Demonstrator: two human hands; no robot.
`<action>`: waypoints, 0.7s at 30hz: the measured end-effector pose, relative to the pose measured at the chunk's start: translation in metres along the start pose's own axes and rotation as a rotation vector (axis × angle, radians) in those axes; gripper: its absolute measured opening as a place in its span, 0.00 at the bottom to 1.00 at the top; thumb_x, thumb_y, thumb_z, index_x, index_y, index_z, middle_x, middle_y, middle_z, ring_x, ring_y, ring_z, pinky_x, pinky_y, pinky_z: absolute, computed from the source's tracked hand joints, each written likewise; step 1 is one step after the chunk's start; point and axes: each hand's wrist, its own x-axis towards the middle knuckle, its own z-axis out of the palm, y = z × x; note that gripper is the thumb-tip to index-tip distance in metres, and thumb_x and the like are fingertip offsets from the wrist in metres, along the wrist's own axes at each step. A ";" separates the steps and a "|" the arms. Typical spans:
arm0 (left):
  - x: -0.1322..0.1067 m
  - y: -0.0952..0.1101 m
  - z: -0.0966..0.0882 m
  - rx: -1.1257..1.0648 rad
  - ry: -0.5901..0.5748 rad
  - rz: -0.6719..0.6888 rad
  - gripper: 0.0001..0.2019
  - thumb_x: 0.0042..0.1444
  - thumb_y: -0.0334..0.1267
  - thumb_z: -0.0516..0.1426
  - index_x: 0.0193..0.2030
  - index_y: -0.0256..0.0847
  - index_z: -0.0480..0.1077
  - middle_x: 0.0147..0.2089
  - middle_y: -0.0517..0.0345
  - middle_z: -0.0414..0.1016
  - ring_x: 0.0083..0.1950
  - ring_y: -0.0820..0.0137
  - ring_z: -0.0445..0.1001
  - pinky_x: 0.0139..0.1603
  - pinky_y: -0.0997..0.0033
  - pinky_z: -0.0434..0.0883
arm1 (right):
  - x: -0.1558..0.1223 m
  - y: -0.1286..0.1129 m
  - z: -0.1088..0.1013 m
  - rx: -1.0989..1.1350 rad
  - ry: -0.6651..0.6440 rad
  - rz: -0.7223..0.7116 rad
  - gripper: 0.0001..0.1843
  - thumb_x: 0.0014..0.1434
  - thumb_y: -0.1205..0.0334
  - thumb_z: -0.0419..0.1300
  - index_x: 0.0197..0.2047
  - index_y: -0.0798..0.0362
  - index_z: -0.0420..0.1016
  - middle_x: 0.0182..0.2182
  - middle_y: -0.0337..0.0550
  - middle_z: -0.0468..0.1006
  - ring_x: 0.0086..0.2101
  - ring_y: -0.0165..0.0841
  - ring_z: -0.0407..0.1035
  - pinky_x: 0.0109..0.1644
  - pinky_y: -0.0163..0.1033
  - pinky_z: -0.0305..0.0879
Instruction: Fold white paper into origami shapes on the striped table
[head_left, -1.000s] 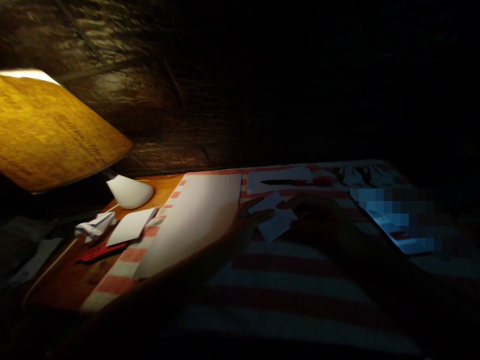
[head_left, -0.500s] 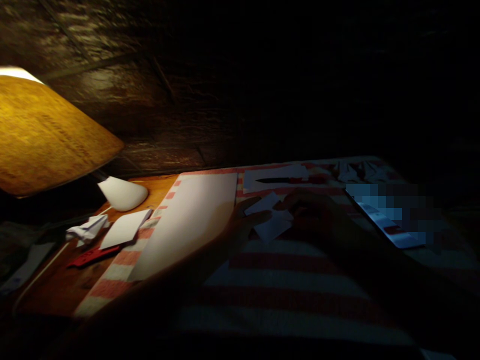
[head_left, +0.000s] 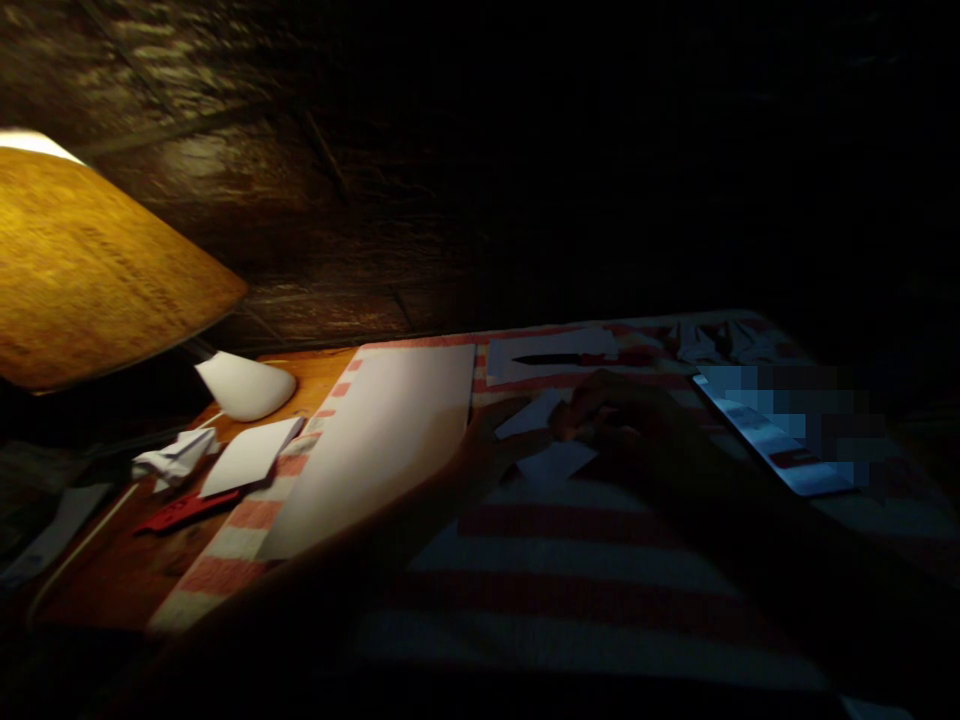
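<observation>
Between my two hands is a folded piece of white paper (head_left: 555, 462), with creased flaps, held just above a red-and-white striped cloth (head_left: 525, 522). My left hand (head_left: 504, 428) grips its left side, fingers closed around the edge. At the upper right of the paper, my right hand (head_left: 619, 408) is closed with its fingertips pinched on it. Deep shadow covers both hands, so single fingers are hard to make out. Behind them lies a knife (head_left: 547, 359) with a dark blade and red handle, resting on a white sheet (head_left: 502, 371).
A lamp (head_left: 105, 260) with a white base (head_left: 251, 388) stands at left. Near it are a crumpled paper (head_left: 176, 458), a white pad (head_left: 255, 456) and a red tool (head_left: 184, 511). A large white sheet (head_left: 390, 430) and a lit phone-like screen (head_left: 772, 440) flank my hands. Folded papers (head_left: 697, 341) lie behind.
My fingers have shifted on the paper; its flaps sit differently, with the right hand's fingertips now further in between them. The surrounding things stay where they were.
</observation>
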 end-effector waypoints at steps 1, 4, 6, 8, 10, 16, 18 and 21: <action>-0.001 0.000 0.001 0.002 -0.001 -0.004 0.20 0.43 0.38 0.72 0.45 0.39 0.81 0.38 0.55 0.82 0.35 0.68 0.77 0.35 0.71 0.71 | 0.000 0.001 0.000 -0.045 0.014 -0.022 0.04 0.64 0.59 0.65 0.42 0.48 0.81 0.42 0.43 0.77 0.42 0.36 0.73 0.44 0.43 0.68; -0.002 0.000 0.003 -0.045 -0.005 -0.008 0.20 0.44 0.37 0.71 0.47 0.41 0.80 0.41 0.54 0.82 0.39 0.66 0.78 0.40 0.69 0.73 | -0.001 0.002 -0.001 -0.180 0.026 -0.120 0.08 0.65 0.59 0.64 0.47 0.45 0.81 0.43 0.43 0.75 0.41 0.35 0.72 0.42 0.41 0.68; -0.002 -0.001 0.001 -0.044 -0.024 0.000 0.20 0.45 0.37 0.69 0.47 0.40 0.81 0.41 0.54 0.82 0.41 0.65 0.78 0.42 0.68 0.72 | -0.001 0.002 -0.002 -0.237 0.010 -0.191 0.10 0.67 0.60 0.62 0.49 0.45 0.81 0.43 0.45 0.74 0.40 0.35 0.71 0.41 0.41 0.67; -0.002 -0.002 -0.001 0.029 -0.033 0.027 0.20 0.46 0.37 0.68 0.48 0.40 0.81 0.41 0.54 0.82 0.42 0.65 0.77 0.42 0.68 0.72 | -0.001 0.001 -0.001 -0.263 0.013 -0.235 0.10 0.67 0.62 0.61 0.49 0.46 0.81 0.43 0.45 0.74 0.41 0.35 0.71 0.41 0.42 0.67; -0.001 -0.002 -0.003 0.153 -0.045 0.080 0.18 0.47 0.38 0.67 0.47 0.39 0.81 0.40 0.54 0.81 0.41 0.66 0.76 0.41 0.70 0.71 | -0.001 0.000 -0.001 -0.271 0.018 -0.247 0.09 0.67 0.63 0.61 0.48 0.47 0.81 0.43 0.46 0.75 0.40 0.36 0.71 0.41 0.42 0.66; -0.004 0.002 0.002 0.363 -0.105 0.224 0.16 0.49 0.42 0.65 0.44 0.37 0.80 0.36 0.56 0.79 0.35 0.69 0.73 0.34 0.73 0.69 | -0.003 -0.001 0.002 -0.211 0.077 -0.120 0.03 0.63 0.62 0.65 0.38 0.51 0.79 0.38 0.43 0.75 0.36 0.34 0.71 0.38 0.41 0.66; -0.005 0.004 0.004 0.359 -0.093 0.221 0.16 0.50 0.43 0.65 0.44 0.37 0.79 0.36 0.56 0.79 0.35 0.69 0.74 0.35 0.73 0.70 | -0.003 0.000 0.005 -0.167 0.109 -0.056 0.04 0.63 0.61 0.65 0.35 0.51 0.78 0.38 0.42 0.76 0.36 0.34 0.71 0.37 0.40 0.65; -0.006 0.005 0.006 0.363 -0.086 0.198 0.14 0.51 0.43 0.65 0.41 0.36 0.79 0.34 0.56 0.77 0.34 0.70 0.73 0.33 0.74 0.71 | -0.003 0.001 0.011 -0.091 0.165 0.080 0.04 0.62 0.61 0.65 0.36 0.51 0.77 0.36 0.41 0.76 0.34 0.32 0.72 0.35 0.38 0.65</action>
